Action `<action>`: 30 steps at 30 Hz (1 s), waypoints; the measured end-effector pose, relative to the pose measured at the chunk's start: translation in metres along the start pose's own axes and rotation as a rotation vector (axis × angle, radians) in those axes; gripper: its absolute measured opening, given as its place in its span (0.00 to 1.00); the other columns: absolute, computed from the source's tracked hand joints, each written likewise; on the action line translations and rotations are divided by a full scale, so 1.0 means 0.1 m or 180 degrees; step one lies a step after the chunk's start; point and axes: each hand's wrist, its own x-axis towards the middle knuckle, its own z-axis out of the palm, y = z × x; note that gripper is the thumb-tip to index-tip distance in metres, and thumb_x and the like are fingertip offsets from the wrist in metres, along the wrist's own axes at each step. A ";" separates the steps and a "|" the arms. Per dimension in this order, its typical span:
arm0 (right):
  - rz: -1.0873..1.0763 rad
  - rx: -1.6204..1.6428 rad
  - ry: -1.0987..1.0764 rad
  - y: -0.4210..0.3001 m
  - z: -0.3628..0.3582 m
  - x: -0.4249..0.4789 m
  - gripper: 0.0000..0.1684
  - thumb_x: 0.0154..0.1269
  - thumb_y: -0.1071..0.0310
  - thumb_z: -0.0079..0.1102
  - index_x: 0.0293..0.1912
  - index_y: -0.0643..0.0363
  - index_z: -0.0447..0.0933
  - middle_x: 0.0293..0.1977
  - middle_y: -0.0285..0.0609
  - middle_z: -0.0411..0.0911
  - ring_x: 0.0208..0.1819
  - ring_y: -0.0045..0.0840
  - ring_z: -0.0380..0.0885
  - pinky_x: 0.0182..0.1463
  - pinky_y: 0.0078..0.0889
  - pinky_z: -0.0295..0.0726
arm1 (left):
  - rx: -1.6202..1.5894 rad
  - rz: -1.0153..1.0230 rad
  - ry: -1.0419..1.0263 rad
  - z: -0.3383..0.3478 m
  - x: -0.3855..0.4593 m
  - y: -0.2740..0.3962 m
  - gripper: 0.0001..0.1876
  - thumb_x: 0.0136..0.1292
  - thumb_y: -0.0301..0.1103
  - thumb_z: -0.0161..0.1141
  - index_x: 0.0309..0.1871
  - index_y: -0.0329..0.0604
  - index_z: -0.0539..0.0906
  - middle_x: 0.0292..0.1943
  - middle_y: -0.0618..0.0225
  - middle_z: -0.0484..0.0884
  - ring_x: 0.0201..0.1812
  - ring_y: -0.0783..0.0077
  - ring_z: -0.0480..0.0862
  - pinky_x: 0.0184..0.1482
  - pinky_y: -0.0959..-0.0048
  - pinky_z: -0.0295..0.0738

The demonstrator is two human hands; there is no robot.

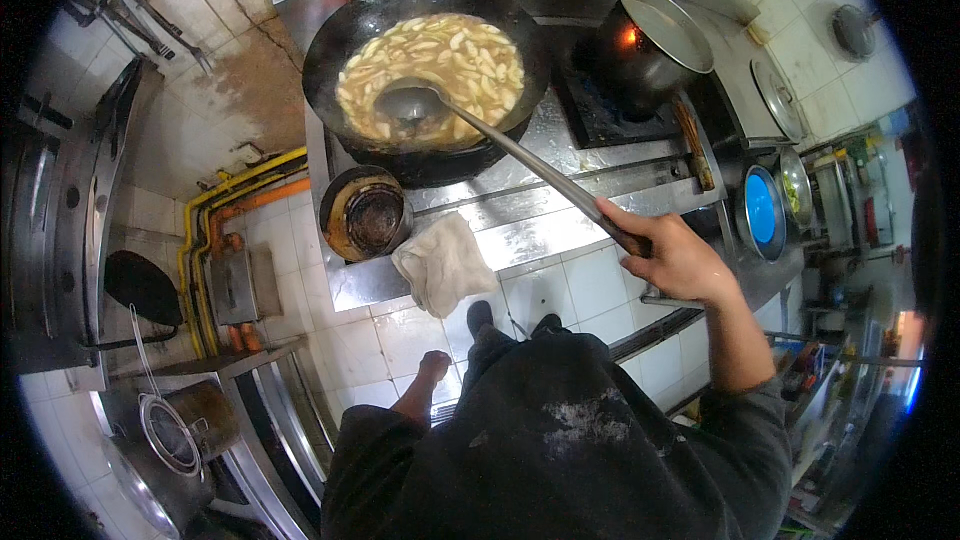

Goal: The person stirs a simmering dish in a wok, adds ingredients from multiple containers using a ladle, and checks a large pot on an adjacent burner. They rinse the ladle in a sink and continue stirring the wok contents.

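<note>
A large black wok [326,67] on the stove holds brown liquid with many pale sliced pieces [472,52]. My right hand [667,251] grips the dark handle end of a long metal ladle [525,153]. The ladle's bowl rests in the liquid at the near left part of the wok. My left hand [433,371] hangs low beside my body, away from the stove; its fingers look curled, but their exact pose is too small to make out. Nearest to it, a folded off-white cloth [444,266] drapes over the stove's front edge.
A tall dark pot [637,59] stands on the right burner beside a bamboo brush [690,142]. Left of the cloth sits a small stained pan [367,213]. Metal bowls [763,210] line the right counter. Yellow gas pipes [195,240] run along the left wall; a strainer [171,435] rests at lower left.
</note>
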 end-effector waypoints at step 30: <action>0.0026 0.3066 0.0064 0.07 0.19 0.46 0.44 0.51 0.79 0.54 0.69 0.64 0.53 0.23 0.38 0.71 0.17 0.17 0.71 0.18 0.19 0.69 | -0.0523 -0.0084 0.0338 0.01 -0.23 0.27 0.11 0.57 0.33 0.51 0.36 0.49 0.85 0.41 0.60 0.83 0.46 0.61 0.82 0.50 0.64 0.76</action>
